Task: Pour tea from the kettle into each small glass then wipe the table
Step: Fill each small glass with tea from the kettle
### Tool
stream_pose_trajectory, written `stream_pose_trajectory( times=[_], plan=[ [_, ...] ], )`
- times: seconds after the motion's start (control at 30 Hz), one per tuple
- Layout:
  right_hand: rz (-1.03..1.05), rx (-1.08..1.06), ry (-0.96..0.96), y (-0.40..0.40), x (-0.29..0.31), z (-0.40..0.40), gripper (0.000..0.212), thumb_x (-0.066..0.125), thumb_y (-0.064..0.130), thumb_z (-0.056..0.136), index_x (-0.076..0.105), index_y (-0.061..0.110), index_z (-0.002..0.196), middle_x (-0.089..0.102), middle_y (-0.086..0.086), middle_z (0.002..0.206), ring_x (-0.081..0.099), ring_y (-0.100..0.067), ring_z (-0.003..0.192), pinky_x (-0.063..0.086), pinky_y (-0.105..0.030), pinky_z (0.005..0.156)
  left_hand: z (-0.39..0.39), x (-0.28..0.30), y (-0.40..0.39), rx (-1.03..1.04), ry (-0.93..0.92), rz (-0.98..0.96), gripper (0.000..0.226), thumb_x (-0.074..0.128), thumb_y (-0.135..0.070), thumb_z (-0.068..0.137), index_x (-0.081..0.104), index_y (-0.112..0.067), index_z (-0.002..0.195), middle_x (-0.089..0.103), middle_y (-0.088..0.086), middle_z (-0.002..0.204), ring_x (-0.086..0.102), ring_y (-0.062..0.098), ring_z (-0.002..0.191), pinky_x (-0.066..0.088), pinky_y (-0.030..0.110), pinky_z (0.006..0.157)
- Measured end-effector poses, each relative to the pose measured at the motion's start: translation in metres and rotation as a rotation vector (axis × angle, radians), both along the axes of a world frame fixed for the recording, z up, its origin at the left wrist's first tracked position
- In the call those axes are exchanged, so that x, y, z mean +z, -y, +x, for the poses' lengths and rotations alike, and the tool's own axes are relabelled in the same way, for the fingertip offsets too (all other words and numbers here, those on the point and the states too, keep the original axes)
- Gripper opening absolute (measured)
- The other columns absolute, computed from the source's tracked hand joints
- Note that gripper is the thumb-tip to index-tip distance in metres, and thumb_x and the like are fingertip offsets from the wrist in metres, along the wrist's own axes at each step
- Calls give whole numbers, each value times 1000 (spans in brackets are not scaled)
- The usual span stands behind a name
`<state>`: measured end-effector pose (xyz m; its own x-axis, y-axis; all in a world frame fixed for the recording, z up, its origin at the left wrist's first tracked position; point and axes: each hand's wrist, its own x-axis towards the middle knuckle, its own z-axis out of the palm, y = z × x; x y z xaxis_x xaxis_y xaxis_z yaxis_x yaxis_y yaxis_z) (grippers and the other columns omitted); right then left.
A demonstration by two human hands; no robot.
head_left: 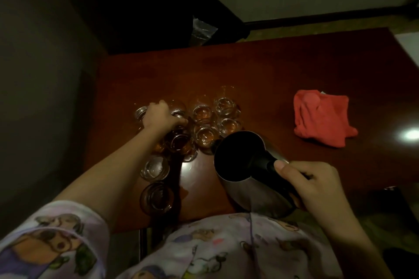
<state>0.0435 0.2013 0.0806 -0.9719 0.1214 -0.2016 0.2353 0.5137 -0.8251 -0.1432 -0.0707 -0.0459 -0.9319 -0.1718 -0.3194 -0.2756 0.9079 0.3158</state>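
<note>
While her right hand [315, 184] grips the kettle [247, 172] by its handle, tipped toward the crowded small glasses [205, 135] just ahead, her left hand [159, 118] clasps 1 glass [178, 112], so a careless nudge could topple neighbours.

Glasses [205, 118] cluster left of the cloth [322, 120] on the table [272, 70].

Dim, soft focus; glare on table [411, 135]; edges warped.
</note>
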Motion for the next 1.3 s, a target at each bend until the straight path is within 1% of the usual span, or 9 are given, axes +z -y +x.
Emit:
stream_pose_trajectory(
  times=[0.1,0.2,0.27,0.4,0.47,0.63,0.97,1.07,1.3],
  plan=[
    [-37,-18,-5,0,4,3,58,49,62,68,39,12,39,36,-5,36,32,-11,36,24,-31,43,7,1,0,45,-47,79,80,80,-56,55,50,-9,113,58,13,112,58,26,92,52,34,69],
    [-39,-21,-18,-2,5,6,63,49,61,68,39,5,43,35,-10,38,31,-13,37,24,-40,45,13,4,-2,120,-113,174,92,84,-48,54,46,-11,129,60,11,117,60,27,99,55,40,77],
    [-38,-21,-29,-2,6,10,61,49,61,69,39,7,41,35,-7,37,31,-12,37,23,-38,45,17,9,-4,152,-170,257,93,85,-41,56,44,-12,134,60,10,120,60,26,102,52,34,81],
    [-51,-26,-36,-6,7,18,60,49,60,68,38,8,41,34,-5,36,31,-13,36,23,-39,45,27,28,-5,171,-303,382,86,85,-33,61,45,-13,134,57,7,126,51,18,112,39,25,89],
    [-63,-39,-39,-9,6,23,59,49,60,68,38,9,39,35,-4,36,31,-11,35,23,-37,43,35,40,-4,176,-382,442,85,86,-35,59,46,-18,132,55,4,129,49,18,117,40,29,96],
    [-97,-33,-47,-18,5,33,57,51,58,68,42,10,39,38,-4,34,33,-8,33,25,-27,41,62,69,-6,146,-464,527,83,87,-35,55,50,-24,128,56,-2,127,49,8,113,40,24,93],
    [-99,21,-38,-41,2,53,52,49,58,70,48,16,39,42,-5,36,35,-8,33,27,-28,42,155,62,-41,101,-366,594,84,89,-36,52,53,-27,127,55,-13,122,50,6,114,41,27,96],
    [-100,46,-31,-48,4,57,50,53,53,73,48,15,40,41,-5,36,34,-7,33,27,-22,40,176,47,-51,65,-312,589,87,89,-37,51,51,-26,129,57,-5,126,52,11,115,44,33,98],
    [-16,125,-11,-61,3,61,59,49,60,68,48,3,51,39,-12,42,32,-12,37,24,-25,43,200,21,-69,59,-260,561,83,90,-28,49,55,-22,124,59,-3,118,54,9,106,44,19,88]
  ],
)
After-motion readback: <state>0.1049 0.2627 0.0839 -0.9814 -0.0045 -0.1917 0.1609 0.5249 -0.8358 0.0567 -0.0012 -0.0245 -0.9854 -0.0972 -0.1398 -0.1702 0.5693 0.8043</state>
